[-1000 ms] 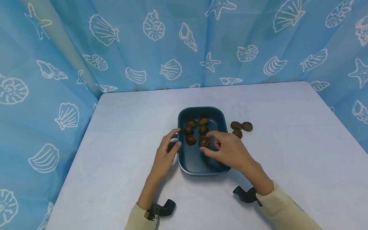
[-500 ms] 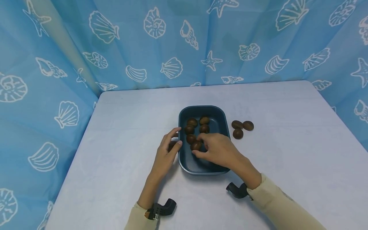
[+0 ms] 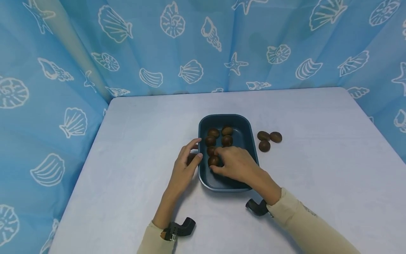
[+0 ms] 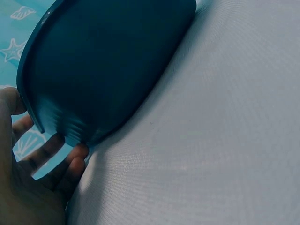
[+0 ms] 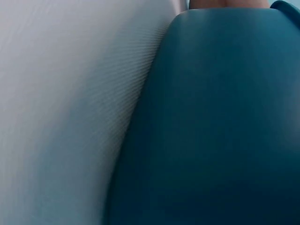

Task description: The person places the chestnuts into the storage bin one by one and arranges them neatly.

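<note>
A dark blue rectangular tray (image 3: 228, 187) stands on the white table with several brown chestnuts (image 3: 226, 140) in two rough columns. My right hand (image 3: 238, 164) reaches over its right side and holds a chestnut (image 3: 213, 161) between thumb and fingers, at the near end of the left column. This hand covers the near part of the right column. My left hand (image 3: 185, 165) touches the tray's left rim with thumb and fingertip. In the left wrist view, its fingers (image 4: 44, 154) lie against the outer wall. The right wrist view shows mostly the tray's outside (image 5: 211, 117).
Three loose chestnuts (image 3: 264, 146) lie close together on the table, right of the tray. The white table (image 3: 142, 141) reaches back to a blue curtain (image 3: 177, 46) with white shell prints. Each wrist wears a black camera mount (image 3: 184, 227).
My right hand has carried the chestnut from the right column leftward to the near end of the left column. My left hand stays at the rim. The head view has tilted slightly.
</note>
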